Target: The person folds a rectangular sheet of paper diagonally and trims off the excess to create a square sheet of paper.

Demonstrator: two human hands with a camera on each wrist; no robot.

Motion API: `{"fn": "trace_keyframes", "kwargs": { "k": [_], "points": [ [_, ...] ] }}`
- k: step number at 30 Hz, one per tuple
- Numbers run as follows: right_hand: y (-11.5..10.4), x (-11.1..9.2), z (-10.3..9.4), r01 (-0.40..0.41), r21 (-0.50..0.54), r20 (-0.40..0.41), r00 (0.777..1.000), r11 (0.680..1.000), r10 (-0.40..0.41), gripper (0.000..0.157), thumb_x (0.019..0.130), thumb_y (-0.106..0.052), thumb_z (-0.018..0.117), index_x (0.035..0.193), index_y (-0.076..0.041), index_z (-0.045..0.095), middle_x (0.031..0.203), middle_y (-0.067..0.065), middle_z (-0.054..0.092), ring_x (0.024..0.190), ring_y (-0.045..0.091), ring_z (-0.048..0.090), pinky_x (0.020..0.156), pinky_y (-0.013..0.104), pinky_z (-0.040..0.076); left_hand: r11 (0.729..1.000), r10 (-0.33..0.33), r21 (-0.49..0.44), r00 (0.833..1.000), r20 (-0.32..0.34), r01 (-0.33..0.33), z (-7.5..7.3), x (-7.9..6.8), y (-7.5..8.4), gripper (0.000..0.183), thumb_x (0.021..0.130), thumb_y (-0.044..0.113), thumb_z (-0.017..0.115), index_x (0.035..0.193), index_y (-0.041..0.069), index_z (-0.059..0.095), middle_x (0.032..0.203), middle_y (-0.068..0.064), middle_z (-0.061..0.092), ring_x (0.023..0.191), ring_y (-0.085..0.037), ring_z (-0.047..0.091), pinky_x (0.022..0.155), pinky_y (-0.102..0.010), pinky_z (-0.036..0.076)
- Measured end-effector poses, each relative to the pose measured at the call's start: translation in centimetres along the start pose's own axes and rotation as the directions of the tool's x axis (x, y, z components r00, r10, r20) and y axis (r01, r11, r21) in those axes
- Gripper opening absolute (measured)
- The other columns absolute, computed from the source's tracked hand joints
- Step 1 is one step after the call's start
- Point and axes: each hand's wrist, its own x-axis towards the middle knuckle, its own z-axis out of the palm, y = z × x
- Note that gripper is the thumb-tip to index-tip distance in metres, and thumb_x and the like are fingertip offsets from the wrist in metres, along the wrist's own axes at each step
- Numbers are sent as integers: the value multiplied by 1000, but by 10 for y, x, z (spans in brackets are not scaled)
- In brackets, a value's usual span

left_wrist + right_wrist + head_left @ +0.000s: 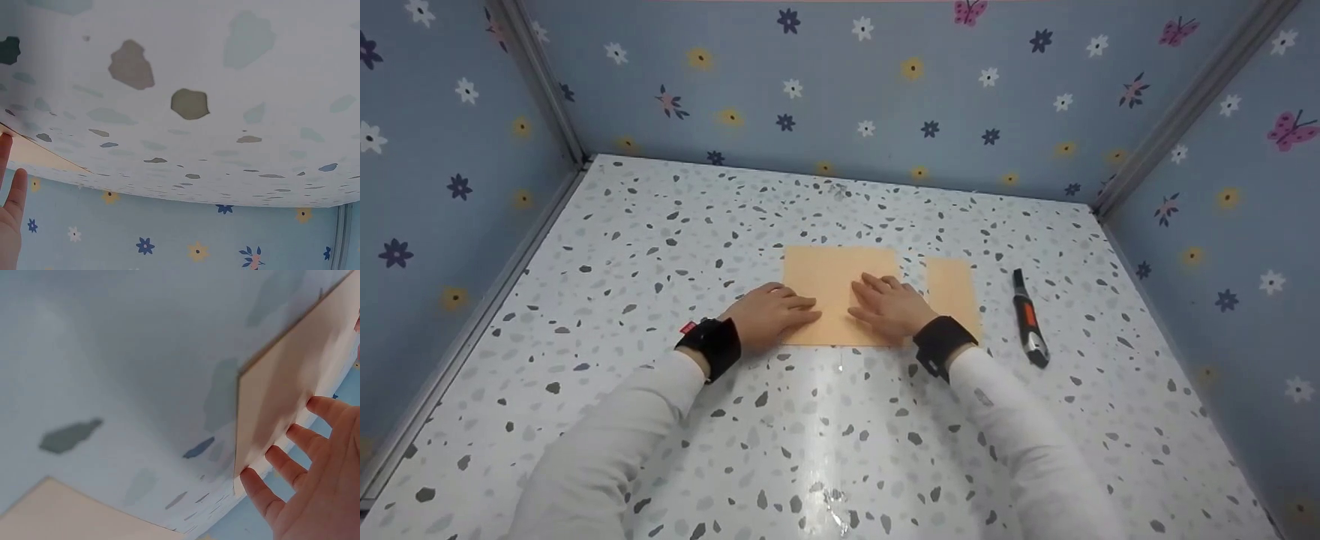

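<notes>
A nearly square light-orange sheet of paper (836,270) lies flat on the speckled table. Over its left edge rests my left hand (772,311), fingers stretched onto the sheet. My right hand (891,306) touches the right part of the same sheet, and the right wrist view shows its spread fingertips (253,486) on the paper. Just beyond that hand lies a narrow strip of the same paper (951,289), partly covered by the right wrist. Farther right is a black utility knife (1027,319) with an orange patch. Neither hand holds anything.
The white table (720,465) has a dark-speckled pattern. Blue panels with flowers and butterflies (840,97) enclose it at the back, left and right. Black bands (716,349) circle both wrists, over white sleeves.
</notes>
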Motion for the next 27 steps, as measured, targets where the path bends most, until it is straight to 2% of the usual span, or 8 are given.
{"fn": "trace_keyframes", "kwargs": {
  "k": [10, 20, 24, 27],
  "points": [
    [-5, -3, 4, -23, -11, -17, 1000, 1000, 23, 73, 105, -63, 31, 164, -21, 24, 174, 7, 19, 158, 38, 25, 127, 62, 25, 1000, -22, -6, 1000, -22, 21, 2, 0, 0, 42, 105, 22, 54, 147, 20, 57, 154, -6, 56, 139, -32, 56, 123, -50, 39],
    [-9, -9, 1, -21, -37, -12, 1000, 999, 20, 75, 105, -60, 39, 165, -18, 21, 174, 10, 18, 158, 39, 24, 127, 62, 25, 999, 16, 30, 996, -86, -14, 9, -1, -3, 39, 106, 23, 55, 143, 19, 61, 150, -8, 61, 133, -32, 61, 117, -50, 45],
    [-7, -6, 1, -24, -6, -14, 1000, 1000, 24, 76, 104, -59, 41, 165, -18, 22, 174, 11, 19, 158, 41, 23, 127, 63, 24, 996, 42, 85, 993, -110, -32, 10, 0, -3, 38, 105, 22, 55, 142, 19, 61, 148, -8, 62, 131, -31, 62, 116, -49, 46],
    [-3, -7, 1, -28, 14, -30, 999, 1000, 28, 75, 105, -58, 41, 165, -16, 23, 174, 12, 19, 159, 41, 22, 128, 62, 23, 995, 46, 91, 987, -155, -32, 9, 0, -3, 37, 104, 20, 57, 140, 17, 63, 146, -10, 63, 130, -32, 63, 115, -50, 47]
  ]
}}
